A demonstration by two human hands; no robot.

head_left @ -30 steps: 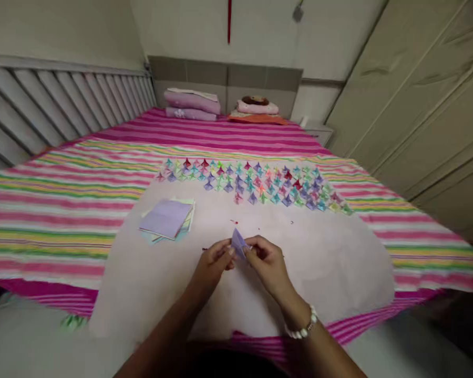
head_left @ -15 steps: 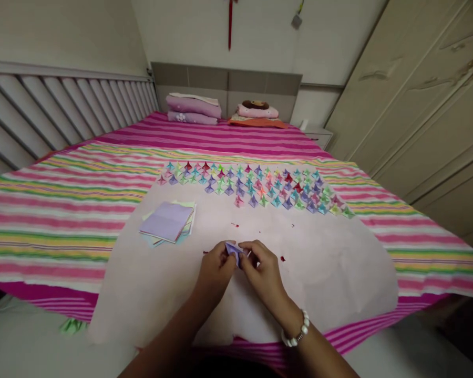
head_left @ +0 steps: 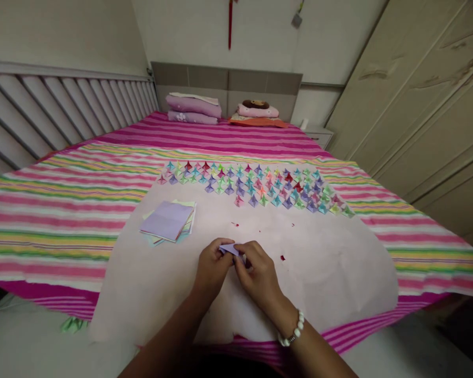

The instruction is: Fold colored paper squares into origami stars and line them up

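Note:
A small folded piece of purple paper is pinched between both my hands, low over a pale paper sheet spread on the bed. My left hand grips its left side with curled fingers. My right hand, with a white bead bracelet at the wrist, presses it from the right, fingertips together. A stack of coloured square papers, purple on top, lies to the left. Several finished folded paper shapes stand in rows beyond my hands.
The bed carries a pink, yellow and green striped cover. Pillows lie at the headboard. A slatted rail runs along the left and wardrobe doors along the right. Tiny red scraps dot the pale sheet.
My hands lowered the purple paper toward the sheet and closed tighter around it; its raised point is now flattened between my fingers. The view tilted slightly.

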